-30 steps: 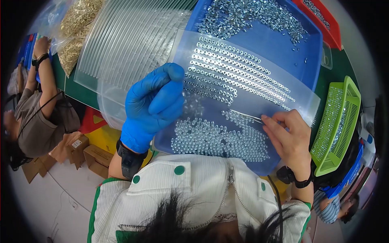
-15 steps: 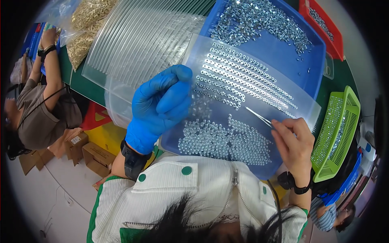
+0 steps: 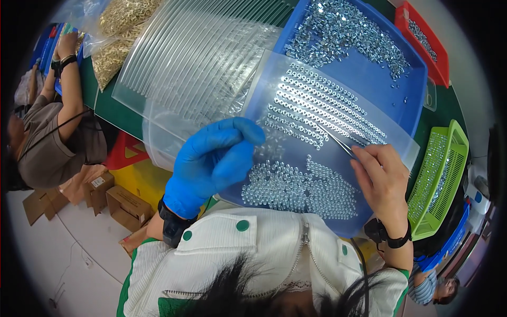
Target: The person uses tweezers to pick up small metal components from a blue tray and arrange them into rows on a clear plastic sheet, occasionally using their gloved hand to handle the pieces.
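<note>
The green table (image 3: 124, 113) carries a blue tray (image 3: 424, 87), with ribbed clear sheets (image 3: 174, 61) left of it, a bag of gold-coloured pieces (image 3: 110, 62) farther left, a red bin (image 3: 442, 66) at its far right corner and, apparently, a lime basket (image 3: 453, 158) on its right.

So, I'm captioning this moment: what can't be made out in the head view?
All in the head view:
Left hand: curled fingers hide whether it grips anything.
Tweezers: tips too small among shiny rings to tell contact.
Bagged gold parts: cut off by top edge.

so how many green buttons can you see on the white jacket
3: one button and another on the left chest flap, a third on the right; the hair may hide more.
</note>
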### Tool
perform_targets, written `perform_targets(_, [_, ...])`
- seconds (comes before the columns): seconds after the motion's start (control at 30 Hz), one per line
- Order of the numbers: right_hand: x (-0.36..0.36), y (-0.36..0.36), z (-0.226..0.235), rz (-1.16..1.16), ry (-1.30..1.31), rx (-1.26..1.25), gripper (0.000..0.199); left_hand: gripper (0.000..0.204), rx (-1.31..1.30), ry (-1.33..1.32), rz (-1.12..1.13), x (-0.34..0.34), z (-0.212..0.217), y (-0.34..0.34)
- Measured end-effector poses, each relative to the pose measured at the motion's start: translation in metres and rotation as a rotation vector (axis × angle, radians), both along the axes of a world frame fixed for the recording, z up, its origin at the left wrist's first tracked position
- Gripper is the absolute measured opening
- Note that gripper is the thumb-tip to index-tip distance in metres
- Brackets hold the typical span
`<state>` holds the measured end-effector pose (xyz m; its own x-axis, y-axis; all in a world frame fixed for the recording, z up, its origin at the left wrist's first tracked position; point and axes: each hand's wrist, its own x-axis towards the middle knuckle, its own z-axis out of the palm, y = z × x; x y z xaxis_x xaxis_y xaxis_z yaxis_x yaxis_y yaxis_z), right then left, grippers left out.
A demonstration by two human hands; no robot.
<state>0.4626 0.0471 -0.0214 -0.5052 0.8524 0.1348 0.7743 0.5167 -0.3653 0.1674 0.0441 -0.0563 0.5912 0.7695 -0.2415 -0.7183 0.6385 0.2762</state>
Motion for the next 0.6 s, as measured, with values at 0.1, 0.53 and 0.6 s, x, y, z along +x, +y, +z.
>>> perform_targets(0.1, [-0.006, 0.003, 0.001, 0.015, -0.006, -0.018, 0.026, 0.03, 0.011, -0.012, -0.005, 0.001, -0.008, -0.007])
perform_targets(0.53, [-0.009, 0.005, -0.001, 0.046, 0.007, -0.047, 0.029, 0.029, 0.013, -0.136, -0.009, -0.005, -0.019, -0.007])
perform_targets(0.6, [-0.008, 0.005, -0.001, 0.047, 0.007, -0.047, 0.029, 0.03, 0.014, -0.142, -0.007, -0.003, -0.019, -0.007])
